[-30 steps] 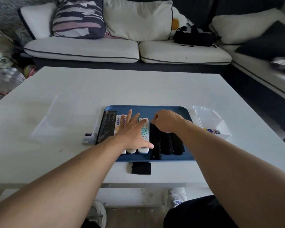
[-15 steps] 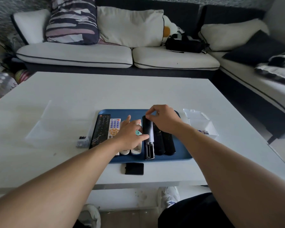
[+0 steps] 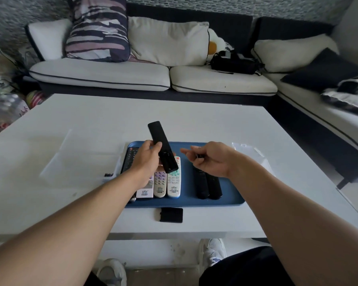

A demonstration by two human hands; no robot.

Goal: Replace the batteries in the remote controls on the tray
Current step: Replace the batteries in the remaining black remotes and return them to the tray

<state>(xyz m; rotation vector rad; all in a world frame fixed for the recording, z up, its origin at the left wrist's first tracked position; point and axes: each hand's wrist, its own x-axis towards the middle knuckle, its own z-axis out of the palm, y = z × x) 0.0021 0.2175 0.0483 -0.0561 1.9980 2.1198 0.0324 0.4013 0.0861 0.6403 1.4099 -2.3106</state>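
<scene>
My left hand [image 3: 147, 159] grips a slim black remote [image 3: 159, 139] and holds it tilted above the blue tray [image 3: 225, 201]. The remote's back faces me and its battery compartment near the lower end is open. My right hand [image 3: 211, 159] hovers over the tray with curled fingers round a small dark piece [image 3: 198, 156]; I cannot tell what it is. On the tray lie a wide black remote [image 3: 130, 159], three white remotes [image 3: 174, 182] and two slim black remotes [image 3: 207, 185].
A black battery cover [image 3: 171, 215] lies on the white table [image 3: 70, 203] in front of the tray. A clear box with dark batteries [image 3: 109, 175] stands left of the tray, another clear box [image 3: 254, 155] to its right. A sofa runs behind the table.
The slim black remote has left the tray and now sits raised in my left hand, back side up. My right hand has let go of it and drawn off to the right.
</scene>
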